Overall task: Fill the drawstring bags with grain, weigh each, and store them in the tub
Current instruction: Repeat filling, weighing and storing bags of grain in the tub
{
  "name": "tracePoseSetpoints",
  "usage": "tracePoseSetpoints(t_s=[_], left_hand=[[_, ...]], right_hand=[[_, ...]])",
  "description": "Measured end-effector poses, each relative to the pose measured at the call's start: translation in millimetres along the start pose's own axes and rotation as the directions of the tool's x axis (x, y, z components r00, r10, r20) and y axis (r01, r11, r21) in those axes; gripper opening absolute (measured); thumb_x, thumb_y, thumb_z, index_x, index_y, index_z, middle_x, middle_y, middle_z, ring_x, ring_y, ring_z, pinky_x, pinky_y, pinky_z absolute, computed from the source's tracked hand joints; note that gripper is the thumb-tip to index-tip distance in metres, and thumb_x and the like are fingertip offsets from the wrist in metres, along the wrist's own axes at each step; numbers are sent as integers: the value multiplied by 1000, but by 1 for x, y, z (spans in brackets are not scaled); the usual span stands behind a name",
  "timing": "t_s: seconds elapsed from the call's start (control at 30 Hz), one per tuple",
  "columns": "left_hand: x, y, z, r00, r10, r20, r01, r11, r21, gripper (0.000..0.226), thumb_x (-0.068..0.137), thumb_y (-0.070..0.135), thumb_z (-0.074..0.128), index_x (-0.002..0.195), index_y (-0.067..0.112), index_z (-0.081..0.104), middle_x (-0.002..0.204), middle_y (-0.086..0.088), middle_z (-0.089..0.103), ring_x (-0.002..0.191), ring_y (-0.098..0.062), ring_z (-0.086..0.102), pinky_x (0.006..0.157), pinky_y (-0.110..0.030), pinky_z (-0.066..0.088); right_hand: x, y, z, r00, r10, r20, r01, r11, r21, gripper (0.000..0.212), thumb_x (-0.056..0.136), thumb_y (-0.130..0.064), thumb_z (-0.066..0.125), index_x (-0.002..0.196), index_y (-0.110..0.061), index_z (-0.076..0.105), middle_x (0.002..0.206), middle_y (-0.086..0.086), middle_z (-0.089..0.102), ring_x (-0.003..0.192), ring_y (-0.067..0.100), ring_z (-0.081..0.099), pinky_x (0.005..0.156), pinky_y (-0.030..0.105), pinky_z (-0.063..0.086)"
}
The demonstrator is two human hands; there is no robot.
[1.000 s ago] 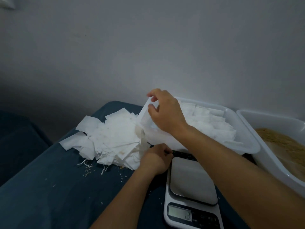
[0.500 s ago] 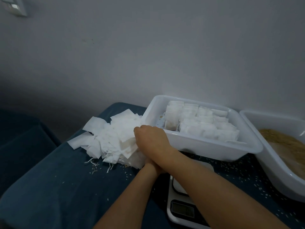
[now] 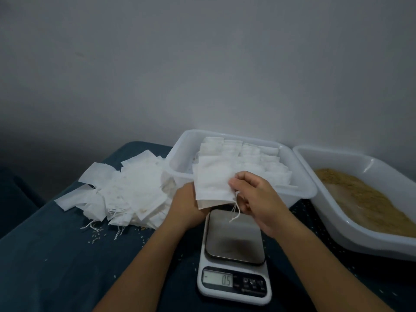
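A: Head view: empty drawstring bag (image 3: 213, 180), flat, white, string ends dangling, held above the scale (image 3: 234, 255) in front of the tub (image 3: 180, 154).

B: Hands?

A: Right hand (image 3: 258, 199) pinches its corner. Left hand (image 3: 188, 207) is behind the bag, fingers hidden; grip cannot be told.

B: Surroundings?

A: Filled bags in the tub; loose bag pile (image 3: 126, 190) left on the desk (image 3: 56, 266); grain tray (image 3: 369, 206) right, cut off. Display blurred.

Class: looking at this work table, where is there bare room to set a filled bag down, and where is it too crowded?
Free: the steel platter of the white digital scale, and the dark blue cloth in front of the heap of empty white bags, left of the scale, with only stray grains. Crowded: the white tub of filled bags and the white tub of brown grain fill the back and right.
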State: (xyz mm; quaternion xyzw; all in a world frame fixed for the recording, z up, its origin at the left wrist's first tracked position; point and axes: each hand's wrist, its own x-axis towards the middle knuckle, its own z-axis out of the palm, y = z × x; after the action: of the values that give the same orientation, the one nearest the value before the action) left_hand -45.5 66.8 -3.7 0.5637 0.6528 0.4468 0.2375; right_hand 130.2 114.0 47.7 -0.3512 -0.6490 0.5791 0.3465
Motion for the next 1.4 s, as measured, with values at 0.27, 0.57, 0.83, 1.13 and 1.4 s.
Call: tracePoseSetpoints(t_s=[0.27, 0.57, 0.83, 1.13, 1.4], left_hand=[[-7, 22, 20, 995, -17, 98, 53, 923, -381, 54, 105, 61, 36, 85, 34, 79, 77, -8, 77, 62, -19, 72, 55, -24, 55], [-7, 18, 31, 989, 143, -41, -149, 960, -237, 27, 101, 31, 69, 78, 17, 73, 65, -7, 64, 58, -13, 64, 52, -22, 53], [-8, 23, 22, 951, 190, -244, -230, 963, -143, 54, 103, 41, 63, 69, 0, 53, 62, -18, 47, 55, -16, 46, 46, -30, 44], [10, -38, -122, 779, -174, -603, 187, 982, -43, 37, 93, 46, 62, 83, 12, 70, 83, -13, 73, 78, -36, 70, 67, -39, 52], [6, -88, -143, 830, -389, -399, 551, 685, 477, 67, 96, 59, 56, 106, -5, 71, 108, -25, 70, 98, -43, 63, 87, -47, 49]], right_hand=[[-21, 40, -37, 980, 120, -160, -76, 963, 258, 33, 102, -18, 67, 71, -28, 73, 71, 3, 56, 55, 10, 51, 51, 23, 38], [-30, 47, -40, 964, 50, -261, -2, 984, 180, 19, 103, -28, 67, 96, -11, 73, 76, 2, 67, 56, 17, 63, 47, 24, 46], [-29, 55, -44, 899, -146, -412, 154, 988, -13, 16, 102, -30, 67, 87, -28, 73, 76, -3, 72, 52, 13, 65, 49, 21, 49], [-27, 55, -58, 871, -126, -474, 167, 985, 45, 12, 103, -30, 65, 96, -25, 72, 72, -5, 67, 47, 11, 52, 43, 20, 42], [-26, 55, -61, 872, -123, -473, 175, 982, 67, 17, 102, -29, 66, 87, -33, 74, 77, -6, 69, 50, 7, 50, 45, 22, 43]])
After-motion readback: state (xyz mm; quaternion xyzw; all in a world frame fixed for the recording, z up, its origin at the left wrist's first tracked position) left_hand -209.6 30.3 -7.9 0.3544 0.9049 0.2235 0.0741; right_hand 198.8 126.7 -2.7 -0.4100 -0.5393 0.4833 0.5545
